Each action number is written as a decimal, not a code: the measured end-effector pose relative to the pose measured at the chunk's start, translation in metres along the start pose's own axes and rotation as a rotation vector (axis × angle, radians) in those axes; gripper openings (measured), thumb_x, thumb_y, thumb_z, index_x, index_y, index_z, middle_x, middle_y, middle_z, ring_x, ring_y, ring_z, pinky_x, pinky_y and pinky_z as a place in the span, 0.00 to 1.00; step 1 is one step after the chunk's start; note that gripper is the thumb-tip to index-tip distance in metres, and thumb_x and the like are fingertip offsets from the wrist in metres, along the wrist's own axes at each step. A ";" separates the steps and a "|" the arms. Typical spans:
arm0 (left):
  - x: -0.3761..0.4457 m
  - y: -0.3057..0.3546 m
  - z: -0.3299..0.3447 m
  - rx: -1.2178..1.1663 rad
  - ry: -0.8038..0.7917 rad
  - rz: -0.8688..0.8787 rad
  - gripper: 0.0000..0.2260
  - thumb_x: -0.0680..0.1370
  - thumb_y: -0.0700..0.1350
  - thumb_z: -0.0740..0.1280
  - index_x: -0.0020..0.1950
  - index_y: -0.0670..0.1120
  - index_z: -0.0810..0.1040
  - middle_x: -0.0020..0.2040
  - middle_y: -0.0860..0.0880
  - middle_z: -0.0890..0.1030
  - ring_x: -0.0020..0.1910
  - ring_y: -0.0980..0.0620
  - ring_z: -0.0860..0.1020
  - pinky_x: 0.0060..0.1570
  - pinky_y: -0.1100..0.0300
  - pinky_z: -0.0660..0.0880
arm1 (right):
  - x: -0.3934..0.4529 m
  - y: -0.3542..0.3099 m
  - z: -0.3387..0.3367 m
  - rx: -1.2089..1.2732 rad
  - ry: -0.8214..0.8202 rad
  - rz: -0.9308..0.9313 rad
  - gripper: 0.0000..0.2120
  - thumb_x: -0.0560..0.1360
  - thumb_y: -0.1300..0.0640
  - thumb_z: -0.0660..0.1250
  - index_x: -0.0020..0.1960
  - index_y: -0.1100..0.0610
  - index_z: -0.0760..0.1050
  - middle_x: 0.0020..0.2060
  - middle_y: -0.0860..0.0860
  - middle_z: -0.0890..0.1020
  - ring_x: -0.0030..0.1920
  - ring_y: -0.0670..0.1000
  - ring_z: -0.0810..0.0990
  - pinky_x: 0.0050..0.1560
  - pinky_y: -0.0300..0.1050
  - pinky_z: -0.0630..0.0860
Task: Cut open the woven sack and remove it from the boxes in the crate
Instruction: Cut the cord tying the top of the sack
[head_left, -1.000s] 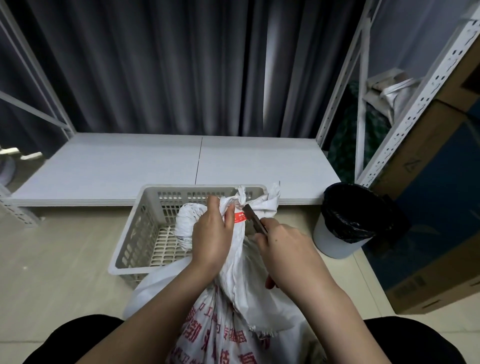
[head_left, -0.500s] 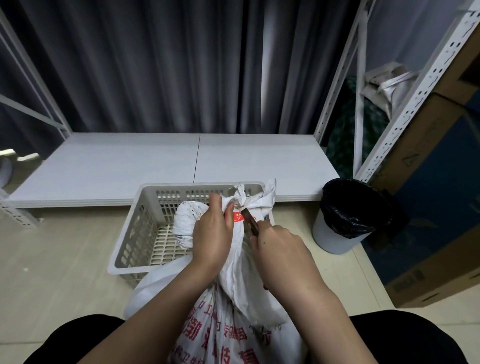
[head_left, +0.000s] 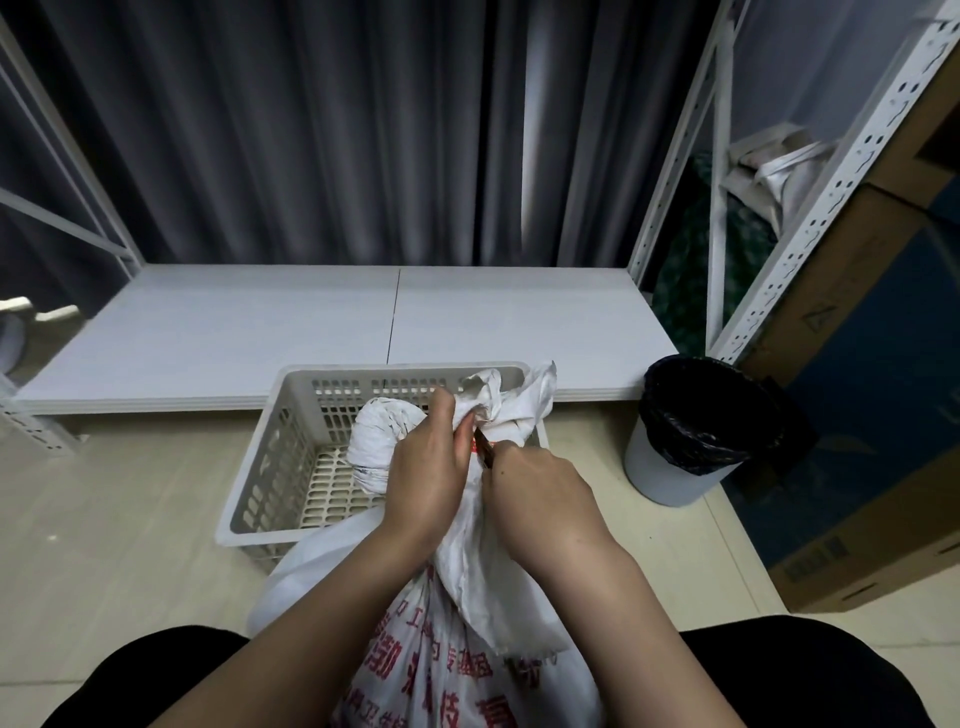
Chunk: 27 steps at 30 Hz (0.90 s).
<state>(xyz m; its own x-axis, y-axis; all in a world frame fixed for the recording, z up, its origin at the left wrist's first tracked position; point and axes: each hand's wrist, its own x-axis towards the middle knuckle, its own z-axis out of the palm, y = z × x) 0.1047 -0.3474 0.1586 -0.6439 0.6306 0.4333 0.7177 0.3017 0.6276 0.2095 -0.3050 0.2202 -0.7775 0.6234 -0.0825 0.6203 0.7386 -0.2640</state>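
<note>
A white woven sack (head_left: 467, 670) with red printing leans from my lap into a beige perforated crate (head_left: 291, 457) on the floor. Its neck is tied in a knot (head_left: 498, 400) above the crate's far rim. My left hand (head_left: 426, 478) clutches the bunched neck just below the knot. My right hand (head_left: 540, 493) holds a small dark-bladed cutter (head_left: 483, 447), its tip pressed against the sack's neck beside the left thumb. The boxes inside the sack are hidden.
A low white shelf board (head_left: 260, 332) runs behind the crate, with dark curtains above it. A grey bin with a black liner (head_left: 696, 431) stands to the right. Cardboard boxes (head_left: 852, 415) and white metal shelving uprights (head_left: 831, 171) fill the right side. The floor is pale tile.
My right hand moved the blade leftward, in to the sack's neck under the knot. The red tag is now mostly covered. My left hand keeps its grip.
</note>
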 end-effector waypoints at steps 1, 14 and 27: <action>0.001 -0.001 0.000 -0.005 0.018 -0.001 0.08 0.81 0.46 0.60 0.49 0.41 0.64 0.29 0.46 0.70 0.29 0.39 0.71 0.29 0.53 0.64 | -0.001 -0.001 0.003 -0.010 -0.035 -0.020 0.13 0.79 0.66 0.54 0.60 0.62 0.71 0.58 0.59 0.77 0.58 0.60 0.76 0.43 0.44 0.62; 0.014 -0.016 -0.004 -0.087 0.007 -0.267 0.10 0.81 0.51 0.59 0.49 0.45 0.63 0.30 0.49 0.70 0.33 0.41 0.73 0.33 0.53 0.64 | -0.023 0.032 -0.008 0.141 0.068 0.161 0.15 0.78 0.53 0.54 0.64 0.52 0.67 0.55 0.55 0.79 0.55 0.60 0.77 0.43 0.48 0.66; 0.017 -0.005 0.014 -0.058 -0.433 -0.266 0.06 0.79 0.50 0.62 0.52 0.51 0.77 0.48 0.55 0.83 0.48 0.53 0.81 0.49 0.57 0.75 | 0.023 0.111 0.007 0.900 0.215 0.297 0.06 0.80 0.57 0.60 0.55 0.58 0.72 0.34 0.49 0.81 0.20 0.44 0.74 0.23 0.38 0.67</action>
<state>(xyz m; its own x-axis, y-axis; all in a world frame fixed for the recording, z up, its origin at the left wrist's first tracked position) 0.0939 -0.3283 0.1535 -0.6246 0.7796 -0.0461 0.5204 0.4595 0.7198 0.2599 -0.2110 0.1822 -0.5111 0.8523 -0.1109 0.4075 0.1266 -0.9044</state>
